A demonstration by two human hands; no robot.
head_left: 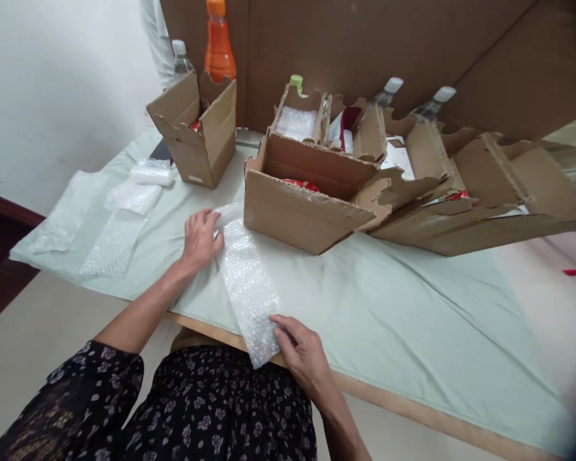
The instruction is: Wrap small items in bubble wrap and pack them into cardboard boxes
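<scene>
A long strip of bubble wrap (249,282) lies slantwise on the pale green cloth (355,307), its lower end reaching over the table's front edge. My left hand (201,238) is at the strip's upper end, fingers apart and bent, touching the wrap beside a rolled or folded part near the open cardboard box (292,221). Near the lower end, my right hand (303,349) has its thumb and index finger at the strip's right edge, close together on the wrap. Something red shows inside the box.
Another open box (194,150) stands at the back left, before an orange bottle (219,51). More bubble wrap (115,240) lies at the left. Several open boxes (441,224) fill the back right, with clear bottles behind.
</scene>
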